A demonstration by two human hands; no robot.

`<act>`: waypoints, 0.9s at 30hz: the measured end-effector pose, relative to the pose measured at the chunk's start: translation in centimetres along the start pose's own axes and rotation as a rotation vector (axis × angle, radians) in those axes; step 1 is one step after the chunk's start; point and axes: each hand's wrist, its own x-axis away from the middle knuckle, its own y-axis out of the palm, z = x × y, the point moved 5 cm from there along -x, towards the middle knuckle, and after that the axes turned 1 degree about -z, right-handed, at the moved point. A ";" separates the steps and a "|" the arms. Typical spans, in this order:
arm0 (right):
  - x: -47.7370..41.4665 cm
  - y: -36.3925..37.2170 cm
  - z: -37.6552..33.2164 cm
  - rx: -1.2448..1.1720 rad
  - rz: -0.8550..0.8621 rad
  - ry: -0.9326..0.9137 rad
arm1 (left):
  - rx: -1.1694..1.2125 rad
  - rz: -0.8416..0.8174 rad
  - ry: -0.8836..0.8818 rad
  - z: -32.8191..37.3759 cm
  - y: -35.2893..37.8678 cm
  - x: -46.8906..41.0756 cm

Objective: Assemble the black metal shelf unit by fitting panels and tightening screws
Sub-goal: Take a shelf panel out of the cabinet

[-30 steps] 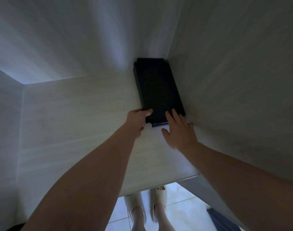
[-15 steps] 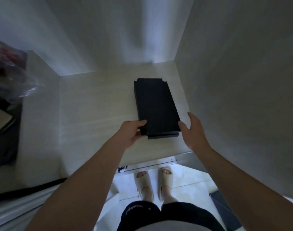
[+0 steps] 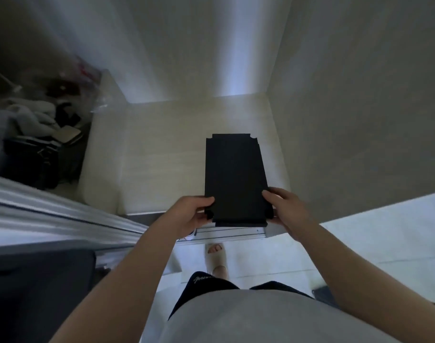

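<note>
A black metal panel (image 3: 233, 179) sits just past the middle of the view, its long axis running from 12 to 6 o'clock, with small notches cut in all four corners. Both hands have hold of its near end. The left hand (image 3: 189, 216) grips the 7 o'clock corner, thumb on the top face and fingers curled underneath. The right hand (image 3: 289, 211) grips the 5 o'clock corner the same way, thumb lying along the panel's edge. The panel lies over a pale wood-grain shelf board (image 3: 162, 164) inside a light-coloured cabinet, and its near end reaches past the board's front edge. Whether the far end touches the board cannot be told. A cabinet side wall (image 3: 360, 120) rises at 3 o'clock, close beside the panel. A metal rail (image 3: 231, 233) runs along the front just below the hands. At 9 to 10 o'clock, beyond a low divider, lies a blurred heap of clothes and bags (image 3: 43, 134). At 6 o'clock a foot in a pale slipper (image 3: 217, 258) stands on a light tiled floor (image 3: 372, 238), above black shorts (image 3: 204, 283) and a grey shirt (image 3: 261, 315).
</note>
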 end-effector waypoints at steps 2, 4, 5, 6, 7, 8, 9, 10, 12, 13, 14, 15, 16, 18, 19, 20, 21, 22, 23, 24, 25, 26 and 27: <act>2.1 -0.5 1.6 -0.020 -0.025 -0.020 | 0.028 0.002 0.021 -2.4 0.4 2.2; 4.4 -1.1 3.4 -0.032 -0.059 -0.045 | 0.068 -0.002 0.058 -5.2 0.8 4.3; 5.5 -1.6 4.3 -0.031 -0.076 -0.052 | 0.080 0.006 0.070 -6.7 1.0 5.4; 6.6 -2.1 5.3 -0.022 -0.093 -0.054 | 0.096 0.021 0.075 -8.4 1.3 6.6; 7.8 -2.8 6.4 -0.009 -0.106 -0.053 | 0.112 0.044 0.079 -10.1 1.5 7.7; 8.9 -3.5 7.6 0.004 -0.114 -0.051 | 0.126 0.066 0.082 -11.9 1.8 8.7; 10.0 -4.2 8.7 0.012 -0.122 -0.046 | 0.138 0.086 0.081 -13.7 2.1 9.8; 11.2 -4.8 9.9 0.017 -0.132 -0.035 | 0.147 0.100 0.073 -15.6 2.3 10.9; 13.3 -5.9 12.3 0.012 -0.145 -0.006 | 0.143 0.110 0.048 -19.0 2.5 12.9; 14.4 -6.4 13.5 0.009 -0.151 0.008 | 0.135 0.113 0.035 -20.6 2.5 13.7; 15.3 -6.7 14.7 0.009 -0.160 0.020 | 0.132 0.116 0.021 -22.0 2.4 14.4; 16.1 -7.0 15.9 0.010 -0.165 0.033 | 0.131 0.116 0.008 -23.3 2.2 15.1; 16.8 -7.1 17.0 0.012 -0.168 0.042 | 0.133 0.113 -0.001 -24.4 2.0 15.6; 18.2 -7.4 19.2 0.012 -0.163 0.061 | 0.134 0.118 -0.023 -26.4 1.6 16.5; 18.6 -7.5 20.2 0.007 -0.158 0.069 | 0.127 0.123 -0.035 -27.2 1.5 16.8; 19.2 -7.4 21.3 -0.002 -0.147 0.079 | 0.117 0.128 -0.049 -28.1 1.3 17.2; 19.8 -7.4 22.3 -0.007 -0.133 0.090 | 0.109 0.136 -0.063 -29.0 1.0 17.5; 20.1 -7.4 23.0 -0.008 -0.125 0.098 | 0.107 0.141 -0.076 -29.6 0.8 17.6; 20.6 -7.3 24.1 -0.013 -0.111 0.107 | 0.098 0.143 -0.094 -30.4 0.3 17.7; 21.0 -7.1 25.3 -0.023 -0.090 0.116 | 0.077 0.140 -0.113 -31.2 -0.2 17.8; 21.3 -6.9 26.6 -0.033 -0.070 0.126 | 0.053 0.137 -0.135 -32.0 -0.8 17.6; 21.5 -6.6 28.0 -0.045 -0.053 0.143 | 0.035 0.136 -0.160 -32.9 -1.6 17.3; 21.6 -6.4 29.5 -0.061 -0.037 0.164 | 0.026 0.134 -0.185 -34.0 -2.3 16.8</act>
